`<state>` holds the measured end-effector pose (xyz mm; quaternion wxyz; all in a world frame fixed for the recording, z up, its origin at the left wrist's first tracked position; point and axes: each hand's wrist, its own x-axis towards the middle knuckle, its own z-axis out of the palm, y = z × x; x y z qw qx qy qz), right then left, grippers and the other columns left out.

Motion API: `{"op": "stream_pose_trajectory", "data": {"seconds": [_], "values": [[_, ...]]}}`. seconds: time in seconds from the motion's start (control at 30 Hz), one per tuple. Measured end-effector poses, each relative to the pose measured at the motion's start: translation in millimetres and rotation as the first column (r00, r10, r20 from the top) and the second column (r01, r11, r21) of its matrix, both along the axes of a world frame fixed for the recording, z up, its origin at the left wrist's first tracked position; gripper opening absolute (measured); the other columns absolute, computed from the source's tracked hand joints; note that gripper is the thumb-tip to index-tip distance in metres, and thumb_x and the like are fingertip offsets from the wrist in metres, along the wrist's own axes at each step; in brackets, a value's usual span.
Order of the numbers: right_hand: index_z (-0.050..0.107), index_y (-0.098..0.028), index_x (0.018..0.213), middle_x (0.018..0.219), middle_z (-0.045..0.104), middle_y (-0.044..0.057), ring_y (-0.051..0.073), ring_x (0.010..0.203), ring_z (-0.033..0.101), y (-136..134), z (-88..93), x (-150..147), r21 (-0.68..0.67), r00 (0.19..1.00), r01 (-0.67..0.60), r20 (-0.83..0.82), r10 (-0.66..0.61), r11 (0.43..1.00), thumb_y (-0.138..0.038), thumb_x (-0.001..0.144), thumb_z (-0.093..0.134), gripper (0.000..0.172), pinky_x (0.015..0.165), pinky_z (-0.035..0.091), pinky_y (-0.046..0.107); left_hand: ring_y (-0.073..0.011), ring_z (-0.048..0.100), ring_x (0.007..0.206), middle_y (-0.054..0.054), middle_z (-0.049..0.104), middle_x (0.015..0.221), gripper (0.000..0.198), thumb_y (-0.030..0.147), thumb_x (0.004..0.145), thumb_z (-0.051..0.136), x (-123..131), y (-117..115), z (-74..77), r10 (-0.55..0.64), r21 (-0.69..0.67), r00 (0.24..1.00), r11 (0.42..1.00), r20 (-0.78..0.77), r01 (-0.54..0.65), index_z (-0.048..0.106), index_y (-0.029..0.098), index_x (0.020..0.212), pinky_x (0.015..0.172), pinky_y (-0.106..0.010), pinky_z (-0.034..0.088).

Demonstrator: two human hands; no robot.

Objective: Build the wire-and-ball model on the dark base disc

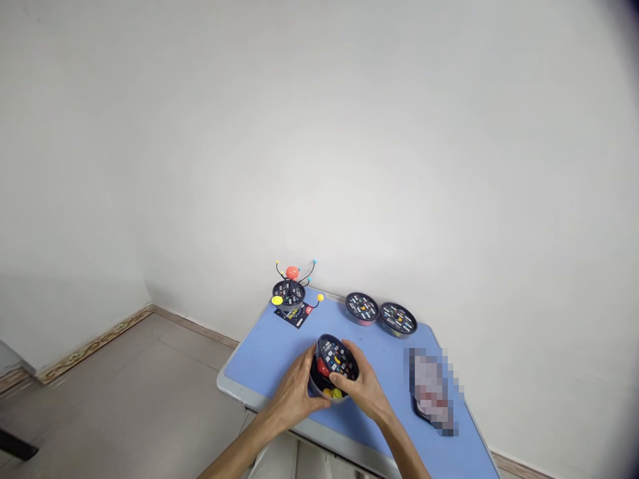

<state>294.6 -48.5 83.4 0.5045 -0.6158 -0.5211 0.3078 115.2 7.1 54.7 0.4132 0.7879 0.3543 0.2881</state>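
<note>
The left hand (294,382) is cupping a round dark tub (317,383) from its left side, with the thumb lying low at the front. The right hand (367,386) is gripping a printed lid (337,356), its thumb pressing the near edge and its fingers curling around the far edge. So both hands are holding something, and the tub is sitting directly between the 2 palms.

The lid is standing tilted above the opening, and through the gap a red ball (322,366) and 2 smaller balls, 1 orange (327,392) and 1 yellow (336,393), are showing. In my judgement, the person is handling the lid at the half-open stage (I cannot tell if it is coming off or going on). The next move is calling for a steady tub and a controlled tilt of the lid.

Farther out on the blue table (269,346), 2 similar round tubs (362,307) are resting side by side near the wall, a planet model (289,293) is standing at the far left corner, and a pixelated item (432,392) is lying at the right.
</note>
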Motion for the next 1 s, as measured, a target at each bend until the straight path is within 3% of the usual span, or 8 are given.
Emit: {"op": "stream_pose_trajectory", "data": {"seconds": [0.27, 0.4, 0.6, 0.77, 1.0], "values": [[0.050, -0.013, 0.133, 0.117, 0.068, 0.015, 0.030, 0.110, 0.062, -2, -3.2, -5, 0.022, 0.982, 0.027, -0.188, -0.022, 0.999, -0.049, 0.069, 0.070, 0.077, 0.099, 0.046, 0.043, -0.0312, 0.033, 0.142, -0.014, 0.037, 0.154, 0.103, 0.020, 0.061, 0.080, -14, -2, -4.7, 0.037, 0.007, 0.998, 0.999, -0.060, -0.037, 0.030, 0.020, 0.150, 0.118, -0.046, 0.028], [0.053, -0.014, 0.130, 0.124, 0.065, 0.015, 0.031, 0.117, 0.058, -2, 0.0, -5, 0.056, 0.984, 0.074, -0.164, -0.064, 0.996, -0.048, 0.068, 0.071, 0.073, 0.102, 0.044, 0.044, -0.0316, 0.035, 0.141, -0.013, 0.039, 0.153, 0.101, 0.022, 0.061, 0.080, -18, -3, -3.2, 0.043, 0.034, 0.997, 0.999, -0.063, -0.041, 0.032, 0.021, 0.150, 0.117, -0.047, 0.029], [0.055, -0.019, 0.126, 0.134, 0.058, 0.013, 0.033, 0.124, 0.053, -2, 4.7, 4, 0.102, 0.984, 0.175, 0.003, -0.176, 0.979, -0.050, 0.066, 0.071, 0.070, 0.105, 0.041, 0.047, -0.0316, 0.033, 0.142, -0.012, 0.038, 0.154, 0.098, 0.023, 0.063, 0.078, -36, -4, 5.0, 0.062, 0.044, 0.990, 0.997, -0.128, -0.056, 0.032, 0.022, 0.150, 0.118, -0.047, 0.028], [0.053, -0.021, 0.126, 0.138, 0.051, 0.013, 0.032, 0.129, 0.048, -6, -15.1, 29, 0.057, 0.930, 0.255, 0.260, -0.261, 0.965, -0.053, 0.067, 0.066, 0.068, 0.108, 0.038, 0.047, -0.0306, 0.032, 0.143, -0.009, 0.038, 0.155, 0.096, 0.021, 0.063, 0.075, -55, 0, 7.7, 0.098, 0.015, 0.987, 0.995, -0.128, -0.097, 0.033, 0.025, 0.150, 0.118, -0.045, 0.027], [0.048, -0.013, 0.136, 0.145, 0.044, 0.019, 0.035, 0.134, 0.042, -14, -38.0, 33, -0.026, 0.780, 0.245, 0.598, -0.182, 0.969, -0.043, 0.069, 0.063, 0.075, 0.110, 0.035, 0.047, -0.0292, 0.032, 0.143, -0.008, 0.036, 0.155, 0.096, 0.020, 0.064, 0.073, -62, 1, 8.3, 0.098, -0.005, 0.987, 0.995, -0.130, -0.100, 0.032, 0.025, 0.150, 0.118, -0.044, 0.027]]}}
